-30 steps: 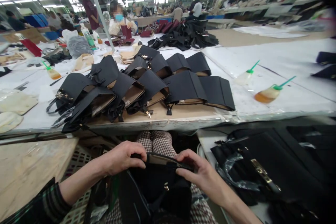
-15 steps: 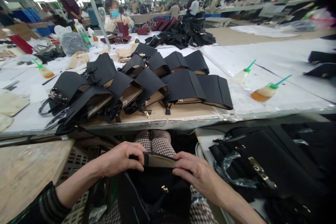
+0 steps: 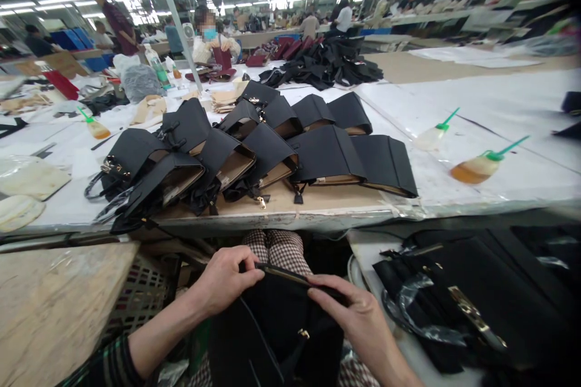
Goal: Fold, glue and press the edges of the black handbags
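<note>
A black handbag (image 3: 276, 332) rests on my lap, below the table edge. My left hand (image 3: 227, 278) pinches the left end of its top rim. My right hand (image 3: 351, 314) grips the right end of the same rim, fingers curled over it. A small gold clasp shows on the bag's front. On the table above lie several black bags (image 3: 254, 151) in overlapping rows, their tan linings showing.
Two glue bottles with green nozzles (image 3: 479, 166) lie on the white table (image 3: 454, 127) at right. More black bags with gold hardware (image 3: 463, 302) are heaped at lower right. A wooden board (image 3: 49, 302) sits at lower left. Other people work at far tables.
The bag's top rim has been pressed flatter, so less tan lining shows. Both hands stay on the rim and sit slightly lower and further right in view.
</note>
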`<state>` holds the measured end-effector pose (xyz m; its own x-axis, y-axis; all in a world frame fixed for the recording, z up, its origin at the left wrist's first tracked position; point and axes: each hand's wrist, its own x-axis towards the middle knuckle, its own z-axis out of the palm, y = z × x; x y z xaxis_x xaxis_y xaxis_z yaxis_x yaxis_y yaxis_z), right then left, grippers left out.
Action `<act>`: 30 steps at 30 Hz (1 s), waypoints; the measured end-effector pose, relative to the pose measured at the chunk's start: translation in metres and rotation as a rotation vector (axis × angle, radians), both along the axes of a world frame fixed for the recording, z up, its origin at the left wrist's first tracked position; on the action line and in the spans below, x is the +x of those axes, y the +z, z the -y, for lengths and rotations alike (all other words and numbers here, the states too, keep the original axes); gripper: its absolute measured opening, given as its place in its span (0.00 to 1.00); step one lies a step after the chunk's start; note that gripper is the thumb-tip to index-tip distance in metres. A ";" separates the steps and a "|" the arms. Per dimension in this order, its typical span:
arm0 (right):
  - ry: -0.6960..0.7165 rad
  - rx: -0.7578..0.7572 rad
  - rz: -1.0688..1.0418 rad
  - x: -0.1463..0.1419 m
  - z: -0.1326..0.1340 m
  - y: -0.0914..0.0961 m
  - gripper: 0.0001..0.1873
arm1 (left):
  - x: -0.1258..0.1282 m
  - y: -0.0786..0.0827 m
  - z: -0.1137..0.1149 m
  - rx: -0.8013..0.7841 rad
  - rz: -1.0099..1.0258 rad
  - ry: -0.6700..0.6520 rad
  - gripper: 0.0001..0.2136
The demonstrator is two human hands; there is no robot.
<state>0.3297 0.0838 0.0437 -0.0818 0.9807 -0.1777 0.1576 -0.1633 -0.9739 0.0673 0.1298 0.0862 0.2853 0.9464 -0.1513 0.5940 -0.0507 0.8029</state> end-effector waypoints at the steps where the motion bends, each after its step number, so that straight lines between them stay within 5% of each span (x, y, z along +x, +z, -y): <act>1: -0.003 -0.033 -0.013 0.001 -0.001 0.000 0.17 | 0.002 -0.001 -0.001 0.004 -0.001 0.009 0.10; 4: 0.009 -0.111 -0.054 0.003 -0.002 0.001 0.25 | 0.005 -0.003 -0.004 0.012 -0.001 0.030 0.11; 19: -0.069 -0.090 0.039 -0.004 0.005 -0.003 0.20 | 0.006 -0.006 -0.005 -0.012 0.045 0.045 0.11; 25: 0.324 0.010 0.210 0.002 -0.014 0.029 0.10 | 0.015 -0.007 -0.001 -0.011 0.101 0.046 0.11; 30: 0.642 0.090 0.365 -0.002 -0.040 0.045 0.19 | 0.018 -0.005 0.001 -0.010 0.144 0.032 0.11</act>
<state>0.3278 0.1234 0.0884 -0.5950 0.7717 -0.2247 0.5111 0.1475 -0.8468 0.0851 0.1287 0.0813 0.2748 0.9540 -0.1202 0.4737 -0.0256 0.8803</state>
